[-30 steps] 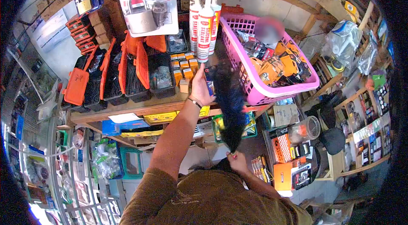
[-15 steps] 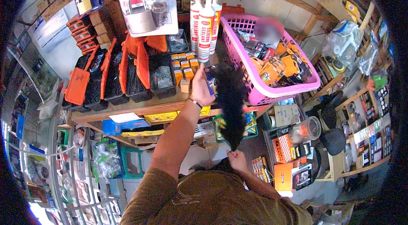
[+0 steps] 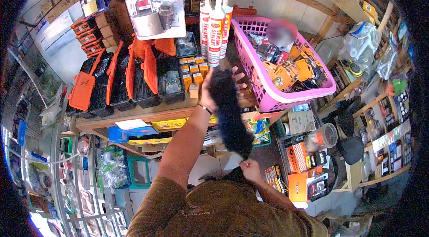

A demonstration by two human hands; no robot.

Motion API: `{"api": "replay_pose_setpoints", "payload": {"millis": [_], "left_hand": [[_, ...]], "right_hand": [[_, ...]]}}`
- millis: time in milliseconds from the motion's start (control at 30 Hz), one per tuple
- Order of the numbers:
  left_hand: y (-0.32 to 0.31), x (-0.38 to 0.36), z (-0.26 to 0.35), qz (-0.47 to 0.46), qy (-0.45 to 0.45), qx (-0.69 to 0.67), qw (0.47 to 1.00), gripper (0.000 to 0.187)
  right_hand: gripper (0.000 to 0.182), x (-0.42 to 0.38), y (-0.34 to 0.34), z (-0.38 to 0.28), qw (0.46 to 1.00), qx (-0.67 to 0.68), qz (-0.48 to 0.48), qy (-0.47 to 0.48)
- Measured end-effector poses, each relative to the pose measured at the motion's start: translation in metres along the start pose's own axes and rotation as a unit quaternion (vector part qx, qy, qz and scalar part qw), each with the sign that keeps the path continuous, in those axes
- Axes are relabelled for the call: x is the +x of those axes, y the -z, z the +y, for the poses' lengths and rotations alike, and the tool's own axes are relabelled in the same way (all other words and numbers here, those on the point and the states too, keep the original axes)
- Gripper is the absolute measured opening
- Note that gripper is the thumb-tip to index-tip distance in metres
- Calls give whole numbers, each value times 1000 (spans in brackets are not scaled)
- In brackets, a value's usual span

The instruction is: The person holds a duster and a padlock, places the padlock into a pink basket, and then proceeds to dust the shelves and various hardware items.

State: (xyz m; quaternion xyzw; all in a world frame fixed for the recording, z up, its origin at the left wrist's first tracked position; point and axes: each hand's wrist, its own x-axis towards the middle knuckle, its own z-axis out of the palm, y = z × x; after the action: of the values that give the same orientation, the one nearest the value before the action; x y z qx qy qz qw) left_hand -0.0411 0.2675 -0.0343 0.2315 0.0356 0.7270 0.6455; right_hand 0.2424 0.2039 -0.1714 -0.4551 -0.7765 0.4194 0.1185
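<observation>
My right hand (image 3: 251,170) is low in front of my chest, closed on the red handle end of a black and blue feather duster (image 3: 225,107). The duster slants up and left across the front of the wooden shelf (image 3: 143,116). Its fluffy head lies over the palm of my left hand (image 3: 204,94), which is raised to the shelf edge with a dark band on the wrist. Fingertips of that hand stick out to the right of the feathers. Whatever is in the palm is hidden.
A pink basket (image 3: 286,99) of orange and black packets stands right of the hand. White sealant tubes (image 3: 215,22) stand behind it, small yellow boxes (image 3: 192,74) and orange-lidded black cases (image 3: 116,80) to the left. A carded padlock (image 3: 154,6) hangs above. A glass jar (image 3: 321,136) sits lower right.
The duster head has swung left and now covers my left hand and the small dark packet it held up. My right hand has hardly moved.
</observation>
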Motion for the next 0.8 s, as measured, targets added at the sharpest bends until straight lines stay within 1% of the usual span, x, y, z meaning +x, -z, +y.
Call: {"api": "replay_pose_setpoints", "payload": {"millis": [33,67,100,167,200,233,267,300,333,367,400,433,467,500,567,600,633,667,700,733,767,800], "left_hand": [[-11,-3,-2,110,-35,28,993,67],[-12,-4,2,109,20,-42,993,66],[-11,-5,2,107,20,-42,993,66],[-9,-5,2,-1,45,-42,998,70],[-6,-2,6,-53,62,-16,997,73],[-4,1,6,-83,64,-21,994,73],[-1,0,3,-27,55,-24,998,73],[-12,-3,1,29,45,-26,998,74],[-8,2,1,91,18,-38,995,73],[-4,1,0,91,18,-37,995,73],[-7,-3,1,37,39,-42,998,72],[-11,-5,2,-16,61,-48,997,71],[-4,-2,3,-77,57,-23,995,71],[-9,0,4,-73,62,-24,995,70],[-16,-5,1,30,46,-32,998,69],[-19,-5,0,97,41,-41,994,68],[-19,-5,1,96,41,-40,994,68],[-20,-5,2,44,48,-44,997,68],[-19,-5,2,-7,55,-48,997,68],[-10,-3,5,-57,55,-12,997,67],[-2,1,2,-85,55,-28,994,67],[-7,-1,2,-39,43,-6,998,67]], "right_hand": [[34,4,-6,11,999,17,26,-15],[34,6,-10,21,998,33,53,-30],[34,4,-10,22,998,33,54,-29],[34,1,-8,24,999,-34,15,18],[34,-1,-5,19,999,-33,17,19],[34,-3,0,11,1000,-3,17,-16],[34,-4,3,6,998,28,15,-51],[34,-3,0,13,998,28,16,-51],[33,-1,-4,22,999,22,28,-31],[32,1,-7,30,999,15,40,-11],[32,0,-5,25,999,16,41,-10],[33,-4,-2,17,1000,-8,22,-5],[33,-6,-1,13,999,-32,4,0],[33,-3,-2,17,999,-32,6,0],[36,1,-6,28,998,20,63,-11],[36,-1,-4,20,998,20,63,-11],[37,-5,2,5,999,9,28,-16],[39,-7,5,-3,1000,-3,-6,-21],[39,-6,3,0,1000,-2,-5,-21],[39,-4,0,6,1000,-13,-2,-3],[40,-2,-2,9,1000,-24,1,15],[40,-1,-1,6,1000,-23,2,16]]}}
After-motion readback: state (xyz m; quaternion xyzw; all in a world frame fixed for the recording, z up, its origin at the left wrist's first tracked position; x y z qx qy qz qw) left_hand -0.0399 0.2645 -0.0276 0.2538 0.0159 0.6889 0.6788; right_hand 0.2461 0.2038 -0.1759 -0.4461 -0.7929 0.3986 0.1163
